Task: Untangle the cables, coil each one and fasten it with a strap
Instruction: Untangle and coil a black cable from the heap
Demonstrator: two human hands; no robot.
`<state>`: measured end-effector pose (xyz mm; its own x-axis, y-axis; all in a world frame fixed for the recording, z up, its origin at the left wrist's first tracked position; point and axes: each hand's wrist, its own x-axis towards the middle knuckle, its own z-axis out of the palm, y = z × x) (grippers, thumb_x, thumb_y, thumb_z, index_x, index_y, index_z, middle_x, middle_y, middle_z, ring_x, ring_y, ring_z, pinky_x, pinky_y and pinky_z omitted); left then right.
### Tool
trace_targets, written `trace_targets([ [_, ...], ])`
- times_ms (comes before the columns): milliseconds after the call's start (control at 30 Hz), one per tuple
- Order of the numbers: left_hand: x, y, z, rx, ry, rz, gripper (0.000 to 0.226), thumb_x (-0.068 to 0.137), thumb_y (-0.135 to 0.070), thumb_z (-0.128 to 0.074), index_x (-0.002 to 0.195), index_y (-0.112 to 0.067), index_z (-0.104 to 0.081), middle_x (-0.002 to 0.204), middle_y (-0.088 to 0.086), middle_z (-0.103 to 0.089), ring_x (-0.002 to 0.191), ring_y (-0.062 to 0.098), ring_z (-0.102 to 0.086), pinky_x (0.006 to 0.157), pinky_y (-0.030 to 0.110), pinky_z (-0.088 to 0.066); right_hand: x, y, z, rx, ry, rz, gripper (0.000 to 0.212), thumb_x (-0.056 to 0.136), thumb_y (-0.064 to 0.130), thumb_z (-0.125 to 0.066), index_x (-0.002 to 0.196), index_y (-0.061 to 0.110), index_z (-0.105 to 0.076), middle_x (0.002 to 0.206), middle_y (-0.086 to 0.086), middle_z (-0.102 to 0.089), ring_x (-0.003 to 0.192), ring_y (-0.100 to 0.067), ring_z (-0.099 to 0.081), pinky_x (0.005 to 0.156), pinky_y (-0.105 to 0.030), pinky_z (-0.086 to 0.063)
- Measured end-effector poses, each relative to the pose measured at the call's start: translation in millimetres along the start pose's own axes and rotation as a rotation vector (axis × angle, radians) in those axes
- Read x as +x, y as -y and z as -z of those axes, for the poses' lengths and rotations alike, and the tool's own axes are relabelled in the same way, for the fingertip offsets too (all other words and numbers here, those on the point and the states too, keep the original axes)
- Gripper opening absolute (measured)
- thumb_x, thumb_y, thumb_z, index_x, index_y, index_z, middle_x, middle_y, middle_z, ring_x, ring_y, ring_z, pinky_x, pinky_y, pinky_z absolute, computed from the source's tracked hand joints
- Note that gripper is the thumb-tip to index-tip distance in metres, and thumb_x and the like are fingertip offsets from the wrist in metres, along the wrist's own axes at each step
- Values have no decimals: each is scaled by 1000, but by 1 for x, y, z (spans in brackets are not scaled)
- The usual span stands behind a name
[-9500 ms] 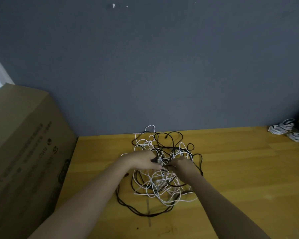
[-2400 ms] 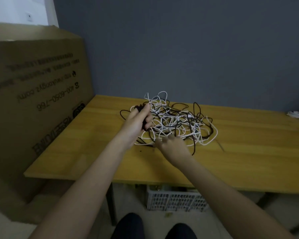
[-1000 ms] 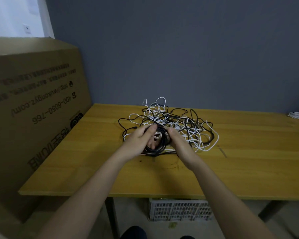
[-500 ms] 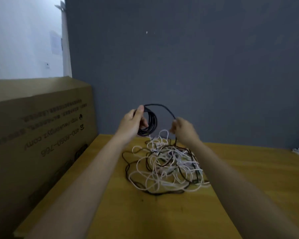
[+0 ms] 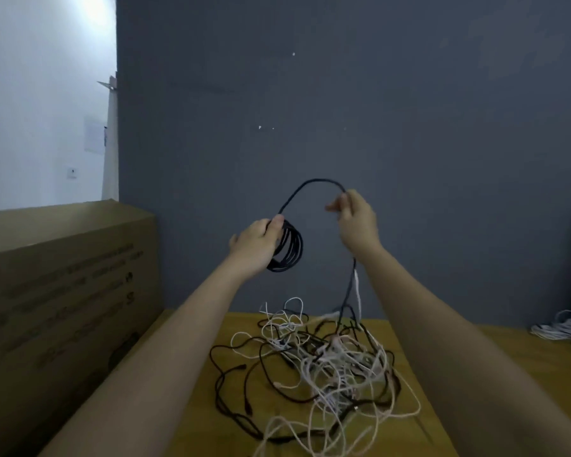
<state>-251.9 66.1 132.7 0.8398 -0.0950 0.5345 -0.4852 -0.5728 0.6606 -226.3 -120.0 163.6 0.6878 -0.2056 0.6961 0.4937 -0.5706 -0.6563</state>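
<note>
A tangle of white and black cables [image 5: 320,367] lies on the wooden table [image 5: 508,351]. My left hand [image 5: 256,244] is raised above it and grips a small coil of black cable [image 5: 289,250]. From the coil the black cable arches up and over to my right hand [image 5: 356,222], which pinches it at the same height. Below my right hand the cable hangs down into the tangle, with a white strand lifted alongside it.
A large cardboard box [image 5: 56,291] stands against the table's left side. A bundle of white cables [image 5: 561,329] lies at the far right of the table. A grey wall rises directly behind the table.
Both hands rose from the table with the black coil. In the last half second my right hand moved up and away to the right, drawing the black cable into a wider arch.
</note>
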Motion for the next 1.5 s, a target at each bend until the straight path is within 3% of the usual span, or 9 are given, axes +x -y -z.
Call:
trace_targets([
  [100, 1, 4, -10, -1, -21, -7, 60, 100, -53, -18, 100, -8, -58, 116, 18, -57, 114, 37, -51, 104, 55, -35, -16, -25, -1, -243, 119, -44, 33, 105, 29, -29, 93, 15, -56, 76, 4, -64, 78, -19, -62, 87, -33, -38],
  [233, -7, 11, -19, -77, 35, 10, 54, 102, -50, -18, 103, -13, -58, 91, -11, -65, 105, 19, -58, 107, 49, -33, -45, -29, -5, -4, 10, 36, 28, 104, 33, -30, 98, 19, -54, 63, 1, -45, 50, -14, -37, 55, -29, -30],
  [433, -30, 9, -24, -373, -11, 15, 44, 104, -38, -32, 70, -14, -46, 47, -7, -54, 64, 17, -59, 74, 30, -44, -94, -59, -25, -904, 427, 216, 28, 104, 19, -35, 130, 17, -45, 86, -13, -62, 62, -31, -48, 52, -33, -33],
  [567, -44, 17, -35, -563, 32, 106, 37, 103, -33, -38, 70, -17, -32, 52, -8, -32, 42, 4, -32, 46, 16, -30, -133, -56, -43, -1124, 622, 476, 29, 101, 13, -40, 129, 11, -42, 78, -5, -54, 53, -23, -46, 45, -29, -30],
  [800, -63, 41, -55, -480, 155, 204, 16, 104, -25, -30, 90, -16, -31, 70, 0, -42, 63, 14, -40, 64, 25, -37, -173, -73, -50, -713, 366, 961, 27, 63, 4, -79, 86, 4, -63, 70, -9, -62, 59, -28, -59, 48, -29, -43],
  [900, -77, 54, -59, -211, 274, 157, 15, 103, -31, -30, 93, -21, -33, 85, -1, -48, 77, 16, -47, 75, 34, -37, -175, -67, -36, -705, 205, 1019, 10, 75, 11, -72, 84, 9, -67, 69, -4, -58, 57, -23, -56, 41, -26, -34],
  [1133, -107, 72, -70, -332, 418, 188, 22, 105, -29, -30, 93, -16, -42, 75, 2, -55, 74, 17, -56, 81, 33, -41, -181, -59, -23, -675, 80, 452, 64, 62, 74, -64, 75, 12, -54, 61, 6, -53, 48, -17, -48, 42, -24, -33],
  [1267, -133, 76, -69, -430, 593, 149, 41, 103, -41, -24, 75, -14, -35, 53, -2, -35, 49, 13, -35, 56, 22, -36, -175, -55, -20, -337, 480, 257, 47, 66, 53, -78, 85, 13, -62, 76, 2, -61, 70, -17, -56, 62, -37, -47],
  [1500, -138, 82, -57, -489, 485, 110, 19, 100, -29, -45, 96, -12, -53, 51, -15, -31, 46, 4, -26, 49, 22, -21, -190, -69, -20, 168, 564, -36, 37, 79, 24, -77, 112, 25, -60, 100, 2, -64, 93, -11, -64, 82, -26, -54],
])
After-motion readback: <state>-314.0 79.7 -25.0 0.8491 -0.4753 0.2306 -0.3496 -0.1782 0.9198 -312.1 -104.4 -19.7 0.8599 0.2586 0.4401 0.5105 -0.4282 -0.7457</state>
